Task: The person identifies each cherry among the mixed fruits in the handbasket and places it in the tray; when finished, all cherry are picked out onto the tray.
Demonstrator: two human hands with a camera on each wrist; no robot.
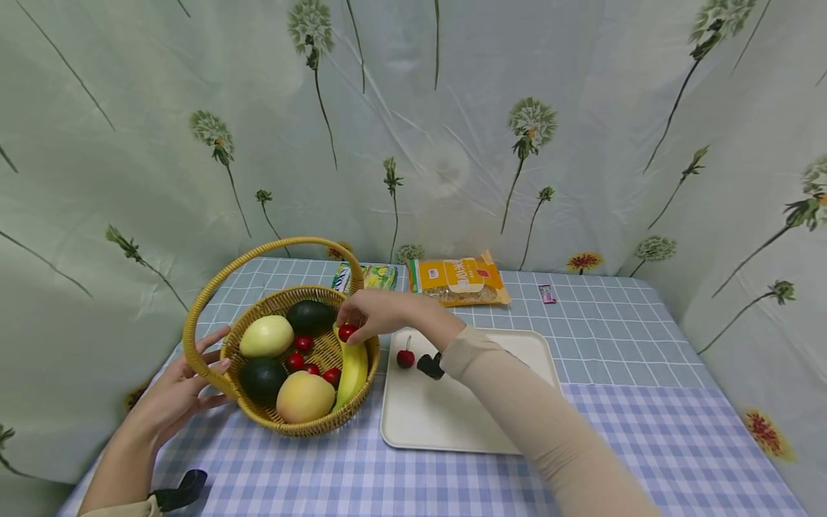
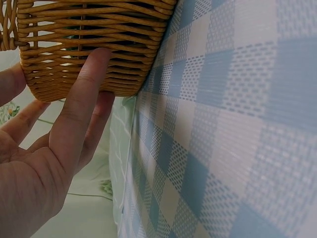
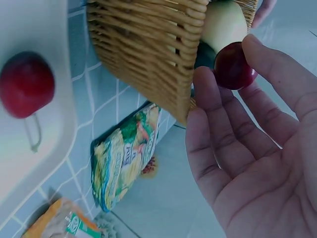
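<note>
My right hand (image 1: 375, 316) pinches a dark red cherry (image 3: 235, 66) between thumb and fingertips, over the right side of the wicker basket (image 1: 316, 429). My left hand (image 1: 187, 380) rests against the basket's left side, its fingers spread and mostly straight along the weave (image 2: 119, 64). Inside the basket lie a banana (image 1: 352, 373), a peach (image 1: 306, 397), a pale yellow-green fruit (image 1: 266, 336), two dark green avocado-like fruits (image 1: 263, 380) and several cherries (image 1: 294, 361). Another cherry (image 1: 405, 357) with a stem lies on the white tray (image 1: 452, 431) to the right.
Behind the basket lies a green and yellow packet (image 1: 380, 277). An orange snack bag (image 1: 459, 280) lies behind the tray, and a small pink packet (image 1: 547, 294) farther right. The basket's tall arched handle (image 1: 200, 305) rises on the left. A checked cloth (image 1: 646, 445) covers the table.
</note>
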